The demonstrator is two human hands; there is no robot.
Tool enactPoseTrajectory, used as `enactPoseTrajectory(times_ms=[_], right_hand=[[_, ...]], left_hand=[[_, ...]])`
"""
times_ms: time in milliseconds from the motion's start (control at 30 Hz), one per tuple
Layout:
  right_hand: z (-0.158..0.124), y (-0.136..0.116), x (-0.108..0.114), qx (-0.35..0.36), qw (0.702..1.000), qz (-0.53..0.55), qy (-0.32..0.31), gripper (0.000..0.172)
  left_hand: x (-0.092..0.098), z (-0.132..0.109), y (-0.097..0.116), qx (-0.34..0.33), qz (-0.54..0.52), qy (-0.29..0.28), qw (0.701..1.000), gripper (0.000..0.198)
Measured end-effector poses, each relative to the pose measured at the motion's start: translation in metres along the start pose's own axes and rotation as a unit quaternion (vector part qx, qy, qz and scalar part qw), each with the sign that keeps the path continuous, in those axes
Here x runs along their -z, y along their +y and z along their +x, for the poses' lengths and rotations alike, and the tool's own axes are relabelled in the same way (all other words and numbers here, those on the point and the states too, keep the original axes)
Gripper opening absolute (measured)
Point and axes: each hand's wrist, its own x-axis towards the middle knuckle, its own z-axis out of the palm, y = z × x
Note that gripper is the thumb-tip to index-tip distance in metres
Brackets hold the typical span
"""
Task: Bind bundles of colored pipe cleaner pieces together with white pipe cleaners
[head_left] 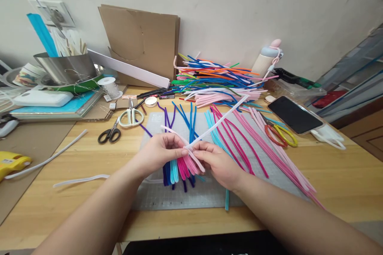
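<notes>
My left hand [160,152] is closed round a bundle of bent pipe cleaners [179,169] in purple, light blue, hot pink and pale pink, whose looped ends hang below my fingers. My right hand [220,163] pinches a long white pipe cleaner [223,120] right beside the bundle; the strand runs up and to the right, and its short end crosses over my left hand. Both hands hover above a grey cutting mat [206,195]. More pipe cleaners lie fanned across the mat: blue [189,119], light blue [213,129], hot pink [239,143] and pale pink [278,155].
A big pile of mixed pipe cleaners [215,77] sits at the back by cardboard [140,40]. Black scissors [109,134], white scissors [131,116] and yellow-red scissors [279,134] lie around the mat. A phone [295,114], a bottle [266,59], a steel bowl [67,67] and loose white strands [48,160] are nearby.
</notes>
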Motion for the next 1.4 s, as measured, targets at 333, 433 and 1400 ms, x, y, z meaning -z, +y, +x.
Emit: enactPoseTrajectory(times_ms=[333, 433, 1400], right_hand=[[-0.003, -0.002, -0.005, 0.034, 0.998, -0.050, -0.008, 0.026], [-0.001, -0.001, -0.004, 0.051, 0.994, -0.090, -0.024, 0.021], [-0.006, -0.005, 0.013, 0.232, 0.877, -0.420, 0.034, 0.009]], left_hand=[[0.000, 0.001, -0.003, 0.024, 0.010, 0.003, 1.000, 0.025], [0.000, 0.001, -0.004, 0.020, 0.018, -0.005, 1.000, 0.024], [-0.002, -0.003, 0.003, -0.021, 0.236, 0.004, 0.972, 0.023]])
